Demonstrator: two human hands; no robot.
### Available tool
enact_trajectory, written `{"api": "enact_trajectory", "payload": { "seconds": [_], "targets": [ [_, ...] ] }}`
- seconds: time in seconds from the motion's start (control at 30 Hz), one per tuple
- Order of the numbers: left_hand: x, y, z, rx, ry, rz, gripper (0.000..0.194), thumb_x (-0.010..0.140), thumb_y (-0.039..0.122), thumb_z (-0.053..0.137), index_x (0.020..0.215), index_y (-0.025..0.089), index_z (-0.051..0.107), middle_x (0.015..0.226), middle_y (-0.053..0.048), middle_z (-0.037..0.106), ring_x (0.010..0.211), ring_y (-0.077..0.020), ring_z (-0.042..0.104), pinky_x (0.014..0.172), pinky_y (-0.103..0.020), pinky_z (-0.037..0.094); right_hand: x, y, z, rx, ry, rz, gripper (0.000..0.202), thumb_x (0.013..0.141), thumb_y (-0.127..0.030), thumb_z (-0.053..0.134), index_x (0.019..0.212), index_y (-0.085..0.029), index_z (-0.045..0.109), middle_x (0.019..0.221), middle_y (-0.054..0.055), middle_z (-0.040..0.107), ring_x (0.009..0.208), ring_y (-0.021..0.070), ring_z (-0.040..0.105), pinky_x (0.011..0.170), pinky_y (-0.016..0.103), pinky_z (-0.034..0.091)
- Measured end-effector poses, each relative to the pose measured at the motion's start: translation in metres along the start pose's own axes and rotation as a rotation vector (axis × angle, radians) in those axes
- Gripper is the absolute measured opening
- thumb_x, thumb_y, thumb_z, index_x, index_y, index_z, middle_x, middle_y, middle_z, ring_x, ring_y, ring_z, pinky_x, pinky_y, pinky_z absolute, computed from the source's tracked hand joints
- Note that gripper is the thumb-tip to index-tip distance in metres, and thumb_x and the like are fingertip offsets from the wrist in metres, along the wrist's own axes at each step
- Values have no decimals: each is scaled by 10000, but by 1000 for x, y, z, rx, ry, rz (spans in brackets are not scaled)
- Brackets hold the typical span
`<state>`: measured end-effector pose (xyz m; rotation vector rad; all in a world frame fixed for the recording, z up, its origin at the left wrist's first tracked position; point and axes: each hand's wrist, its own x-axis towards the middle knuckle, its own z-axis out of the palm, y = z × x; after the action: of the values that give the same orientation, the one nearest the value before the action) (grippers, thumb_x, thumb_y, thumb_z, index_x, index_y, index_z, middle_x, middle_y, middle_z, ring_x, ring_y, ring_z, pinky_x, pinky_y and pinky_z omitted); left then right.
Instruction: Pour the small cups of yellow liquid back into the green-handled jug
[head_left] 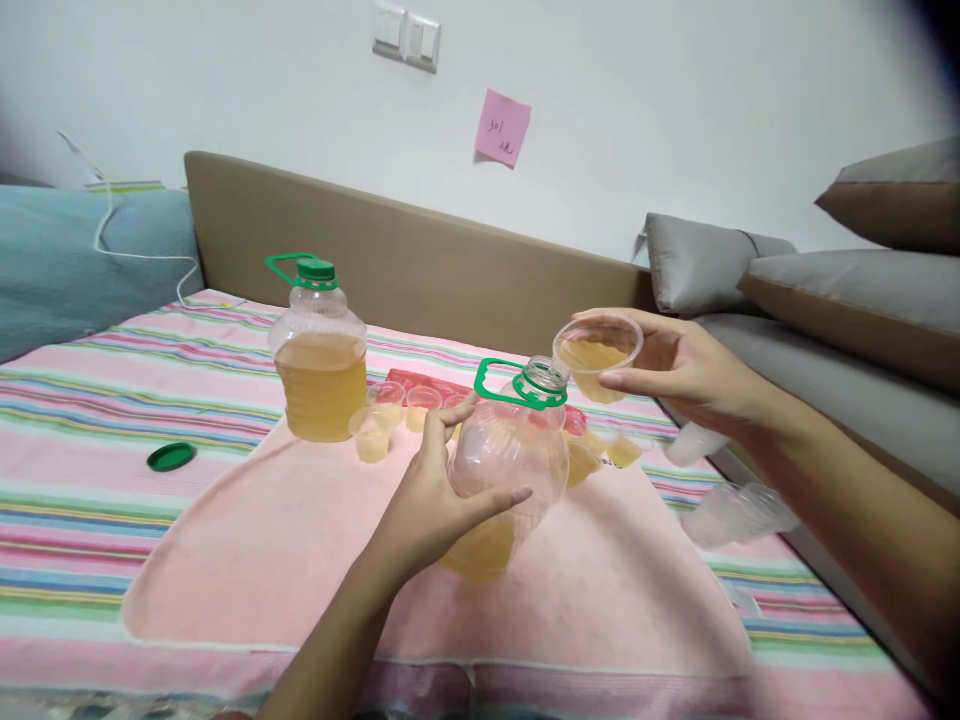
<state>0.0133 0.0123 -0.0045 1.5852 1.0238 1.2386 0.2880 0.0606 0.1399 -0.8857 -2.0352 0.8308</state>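
Clear plastic bottle with a green loop handle (517, 450) leans over the pink cloth (262, 580), its uncapped mouth just beside a clear round plastic cup of amber liquid (592, 357), apparently so both openings sit close. I see the left hand (431, 500) half open, spread around the bottle; the right hand (690, 375), partly curled, pinches the cup's side.
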Motion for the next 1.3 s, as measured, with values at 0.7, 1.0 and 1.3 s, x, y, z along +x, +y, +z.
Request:
{"api": "enact_trajectory", "payload": {
  "seconds": [0.7,1.0,1.3],
  "targets": [
    [1,7,0,-21,-1,-8,916,736,606,963,1402,266,434,1597,-182,499,1565,-406,445,1260,-640,433,4,-10,-6,-30,-47,29,507,838,-315,955,1316,-336,787,1371,61,759,1349,288,654,1161,421,516],
    [0,6,0,-10,3,-6,902,752,604,953,1411,265,437,1614,-186,491,1567,-393,442,1282,-647,397,5,-15,-5,-8,-43,48,563,807,-328,978,1332,-312,777,1366,78,759,1321,293,672,1148,445,526],
    [1,3,0,2,5,5,923,754,624,957,1421,256,437,1605,-185,503,1536,-381,472,1266,-632,415,9,-18,-9,-55,-57,38,594,790,-335,989,1340,-304,768,1359,88,765,1302,296,686,1111,447,555]
  ]
}}
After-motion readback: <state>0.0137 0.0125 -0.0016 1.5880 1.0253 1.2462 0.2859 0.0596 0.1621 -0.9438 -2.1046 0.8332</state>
